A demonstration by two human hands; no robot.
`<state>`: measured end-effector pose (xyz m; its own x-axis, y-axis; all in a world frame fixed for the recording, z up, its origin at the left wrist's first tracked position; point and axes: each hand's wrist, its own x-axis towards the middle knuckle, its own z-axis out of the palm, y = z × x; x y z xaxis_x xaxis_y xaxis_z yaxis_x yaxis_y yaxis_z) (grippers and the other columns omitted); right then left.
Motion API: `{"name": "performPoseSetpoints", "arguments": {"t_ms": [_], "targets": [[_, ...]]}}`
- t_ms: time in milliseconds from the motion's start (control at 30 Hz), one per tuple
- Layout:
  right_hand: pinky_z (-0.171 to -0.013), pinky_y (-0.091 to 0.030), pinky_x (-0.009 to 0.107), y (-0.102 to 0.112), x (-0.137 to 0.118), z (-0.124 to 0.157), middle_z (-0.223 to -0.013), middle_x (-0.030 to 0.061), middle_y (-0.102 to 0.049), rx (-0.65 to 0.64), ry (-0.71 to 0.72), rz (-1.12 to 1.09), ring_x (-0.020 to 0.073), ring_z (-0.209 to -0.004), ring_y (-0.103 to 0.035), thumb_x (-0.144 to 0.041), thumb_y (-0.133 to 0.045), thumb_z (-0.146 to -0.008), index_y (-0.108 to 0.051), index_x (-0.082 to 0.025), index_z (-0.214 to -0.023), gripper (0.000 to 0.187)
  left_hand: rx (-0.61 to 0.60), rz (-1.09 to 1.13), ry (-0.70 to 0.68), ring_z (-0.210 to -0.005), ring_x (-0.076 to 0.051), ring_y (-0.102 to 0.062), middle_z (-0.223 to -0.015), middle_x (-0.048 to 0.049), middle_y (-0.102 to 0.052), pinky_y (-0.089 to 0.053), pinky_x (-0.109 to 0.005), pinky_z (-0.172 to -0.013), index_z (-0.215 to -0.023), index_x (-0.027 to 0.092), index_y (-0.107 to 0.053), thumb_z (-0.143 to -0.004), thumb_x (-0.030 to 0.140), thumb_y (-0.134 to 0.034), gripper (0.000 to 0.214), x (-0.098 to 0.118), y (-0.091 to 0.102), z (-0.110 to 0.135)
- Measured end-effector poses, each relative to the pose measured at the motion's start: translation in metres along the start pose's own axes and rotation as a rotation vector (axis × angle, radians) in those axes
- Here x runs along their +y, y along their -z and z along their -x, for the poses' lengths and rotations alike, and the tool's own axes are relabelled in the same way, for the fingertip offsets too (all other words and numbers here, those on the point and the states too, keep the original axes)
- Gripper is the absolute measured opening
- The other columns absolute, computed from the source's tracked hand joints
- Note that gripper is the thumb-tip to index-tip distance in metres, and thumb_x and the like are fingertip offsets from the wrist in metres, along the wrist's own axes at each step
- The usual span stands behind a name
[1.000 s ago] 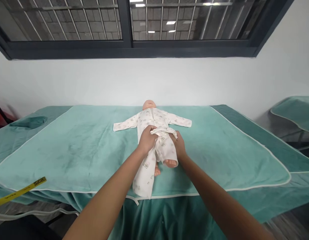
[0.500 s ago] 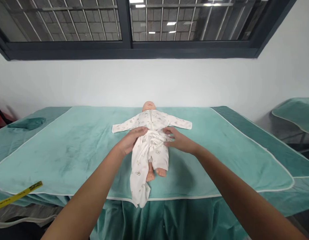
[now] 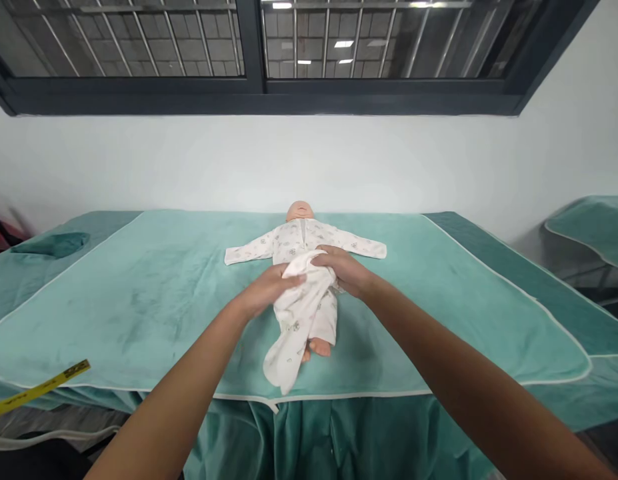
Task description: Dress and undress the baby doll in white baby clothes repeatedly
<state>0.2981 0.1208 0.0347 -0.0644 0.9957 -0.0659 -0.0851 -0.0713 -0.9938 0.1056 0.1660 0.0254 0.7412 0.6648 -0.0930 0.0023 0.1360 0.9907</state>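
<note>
A baby doll (image 3: 299,211) lies on its back on a teal towel (image 3: 139,300), dressed in a white printed top with sleeves spread out. My left hand (image 3: 263,293) and my right hand (image 3: 341,267) both grip the waist of small white printed trousers (image 3: 293,320) at the doll's middle and lift it. One trouser leg covers the doll's leg, with a bare foot (image 3: 319,347) showing. The other trouser leg hangs loose toward the towel's front edge.
The towel covers a table against a white wall under a dark barred window (image 3: 249,47). A folded dark-green cloth (image 3: 53,243) lies at the far left. A yellow tape measure (image 3: 39,388) shows at the lower left. A second teal-covered table (image 3: 593,223) stands on the right.
My hands went from resting flat on the doll's waist to gripping the trousers' waistband and raising it. The loose trouser leg has drawn up a little from the towel's edge.
</note>
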Motion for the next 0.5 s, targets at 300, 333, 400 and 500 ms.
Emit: {"name": "performPoseSetpoints", "arguments": {"t_ms": [300, 333, 400, 500], "targets": [[-0.073, -0.051, 0.03, -0.004, -0.004, 0.001, -0.087, 0.0034, -0.072, -0.182, -0.146, 0.271, 0.021, -0.081, -0.066, -0.026, -0.074, -0.065, -0.069, -0.017, -0.089, 0.026, 0.229, 0.235, -0.033, -0.08, -0.022, -0.069, -0.088, -0.01, -0.075, -0.051, -0.031, -0.072, -0.106, 0.013, -0.068, -0.072, 0.048, -0.077, 0.05, -0.019, -0.011, -0.016], [-0.074, -0.051, 0.03, -0.003, -0.003, 0.0, -0.088, 0.0042, -0.073, -0.126, -0.135, 0.19, 0.0215, -0.082, -0.067, -0.024, -0.069, -0.067, -0.069, -0.017, -0.091, 0.026, 0.197, 0.188, -0.018, -0.082, -0.022, -0.068, -0.09, -0.0102, -0.075, -0.051, -0.031, -0.073, -0.105, 0.012, -0.069, -0.071, 0.047, -0.079, 0.049, -0.019, -0.009, -0.013], [-0.071, -0.052, 0.03, -0.003, 0.0, -0.001, -0.087, 0.0058, -0.073, -0.031, -0.127, 0.068, 0.0215, -0.08, -0.067, -0.023, -0.062, -0.069, -0.069, -0.015, -0.094, 0.028, 0.095, 0.09, 0.026, -0.085, -0.023, -0.068, -0.094, -0.0104, -0.075, -0.05, -0.03, -0.075, -0.103, 0.012, -0.07, -0.065, 0.04, -0.084, 0.049, -0.017, -0.004, -0.005], [-0.07, -0.052, 0.029, -0.004, 0.0, 0.001, -0.089, 0.0059, -0.073, -0.024, -0.092, 0.06, 0.021, -0.082, -0.067, -0.024, -0.063, -0.07, -0.069, -0.015, -0.097, 0.029, 0.056, 0.072, 0.037, -0.088, -0.024, -0.068, -0.097, -0.0103, -0.075, -0.05, -0.031, -0.077, -0.102, 0.012, -0.071, -0.062, 0.032, -0.086, 0.047, -0.017, -0.003, 0.004]]}}
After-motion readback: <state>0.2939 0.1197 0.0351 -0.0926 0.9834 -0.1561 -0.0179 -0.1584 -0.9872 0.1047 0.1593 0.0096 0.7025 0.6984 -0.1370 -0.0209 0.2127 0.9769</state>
